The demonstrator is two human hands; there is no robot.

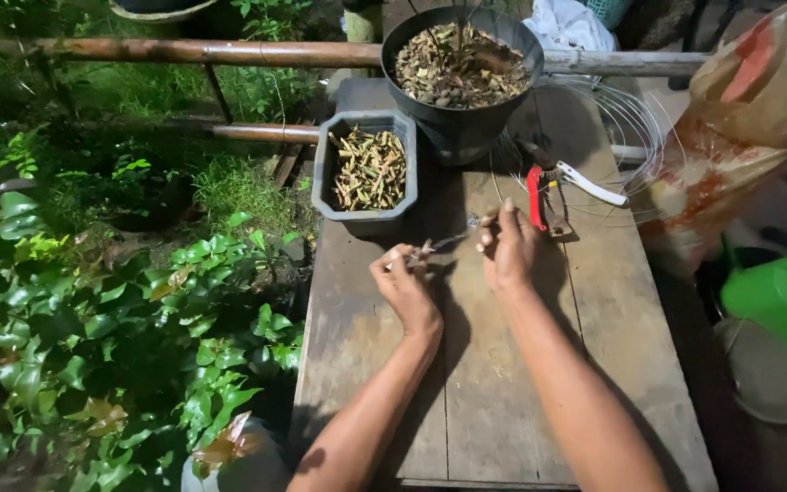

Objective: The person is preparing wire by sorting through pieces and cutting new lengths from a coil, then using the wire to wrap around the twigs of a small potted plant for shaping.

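My left hand [404, 284] pinches one end of a thin twig or wire piece [446, 242] just above the wooden table [503, 392]. My right hand [506, 246] holds the other end, fingers closed around it. Both hands hover at the table's middle, a little in front of a grey rectangular tray [323, 173] filled with cut stems. Pruning shears [557, 187] with one red and one white handle lie just right of my right hand. A coil of thin wire [630, 128] rests behind them.
A round dark pot [463, 128] of dry soil and bark stands at the table's far end. Leafy plants [93, 319] fill the left side. A plastic bag [740, 118] and a green watering can [781, 296] sit at the right.
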